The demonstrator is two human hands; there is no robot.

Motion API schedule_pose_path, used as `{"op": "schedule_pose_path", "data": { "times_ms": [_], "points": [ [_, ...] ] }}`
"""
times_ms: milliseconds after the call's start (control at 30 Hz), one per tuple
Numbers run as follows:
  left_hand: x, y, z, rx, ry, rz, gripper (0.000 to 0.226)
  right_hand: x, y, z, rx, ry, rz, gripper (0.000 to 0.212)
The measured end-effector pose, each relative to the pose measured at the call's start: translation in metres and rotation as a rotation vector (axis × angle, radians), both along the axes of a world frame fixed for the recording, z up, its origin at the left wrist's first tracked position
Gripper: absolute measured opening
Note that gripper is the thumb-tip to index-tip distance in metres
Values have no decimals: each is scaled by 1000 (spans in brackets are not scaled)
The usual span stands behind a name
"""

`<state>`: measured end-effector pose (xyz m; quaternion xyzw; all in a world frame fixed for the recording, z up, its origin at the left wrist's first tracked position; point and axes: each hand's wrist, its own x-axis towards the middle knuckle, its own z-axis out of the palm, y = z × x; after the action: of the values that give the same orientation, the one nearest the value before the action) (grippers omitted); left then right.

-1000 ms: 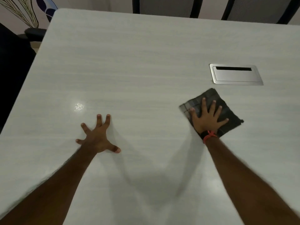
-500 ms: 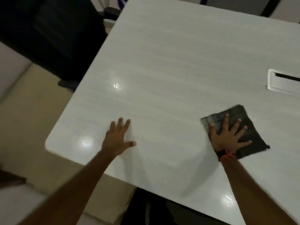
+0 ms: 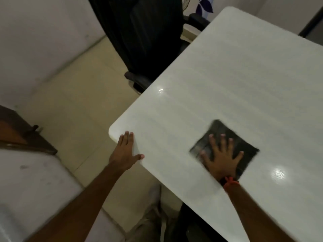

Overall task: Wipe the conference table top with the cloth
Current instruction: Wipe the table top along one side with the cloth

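Note:
The white conference table top [image 3: 227, 81] fills the right half of the view, with its rounded near corner at the centre. A dark folded cloth [image 3: 218, 129] lies flat on it, not far from the near edge. My right hand [image 3: 221, 158] presses down on the cloth with fingers spread; a red band is on the wrist. My left hand [image 3: 125, 151] rests flat at the table's edge beside the corner, fingers apart, holding nothing.
A black office chair [image 3: 145, 41] stands against the table's left side. Beige floor [image 3: 78, 95] lies to the left. A dark wooden piece [image 3: 22, 137] juts in at the left edge. A pale surface [image 3: 35, 189] fills the lower left.
The view has swung left and the table corner has come into sight. My right hand has slid the cloth toward the near-left corner. My left hand has moved to the table edge.

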<state>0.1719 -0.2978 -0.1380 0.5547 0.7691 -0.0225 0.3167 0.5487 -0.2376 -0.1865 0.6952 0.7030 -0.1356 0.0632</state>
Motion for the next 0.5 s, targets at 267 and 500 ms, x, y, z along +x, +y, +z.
{"op": "schedule_pose_path", "data": {
  "times_ms": [267, 500],
  "points": [
    [-44, -25, -12, 126, -25, 118, 108, -173, -16, -1, 26, 11, 495, 83],
    [-73, -18, -16, 127, -50, 22, 93, -159, 101, 3, 41, 19, 492, 80]
  ]
}}
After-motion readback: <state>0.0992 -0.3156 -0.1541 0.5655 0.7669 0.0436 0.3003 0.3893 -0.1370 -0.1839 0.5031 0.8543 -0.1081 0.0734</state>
